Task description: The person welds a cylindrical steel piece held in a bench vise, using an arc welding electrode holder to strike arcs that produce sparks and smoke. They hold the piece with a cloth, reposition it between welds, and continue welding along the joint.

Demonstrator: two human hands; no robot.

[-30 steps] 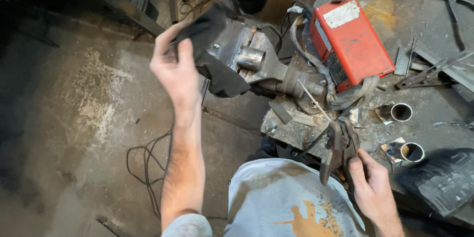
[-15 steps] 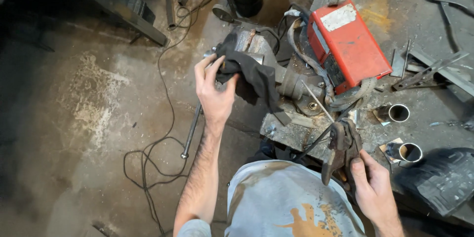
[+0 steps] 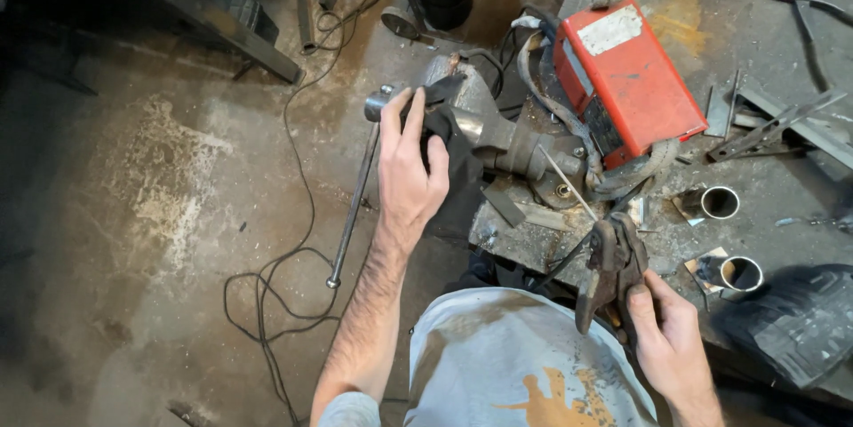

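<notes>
On the cluttered workbench edge, left hand now lower than before, pressing a crumpled black cloth against grey steel bench vise; right hand gripping dark electrode holder, fingertips hidden

left hand hides part of black cloth; right wrist cut off by bottom edge.

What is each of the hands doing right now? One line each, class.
Left hand: closed on a dark cloth over the bench vise.
Right hand: closed on the welding electrode holder.
</notes>
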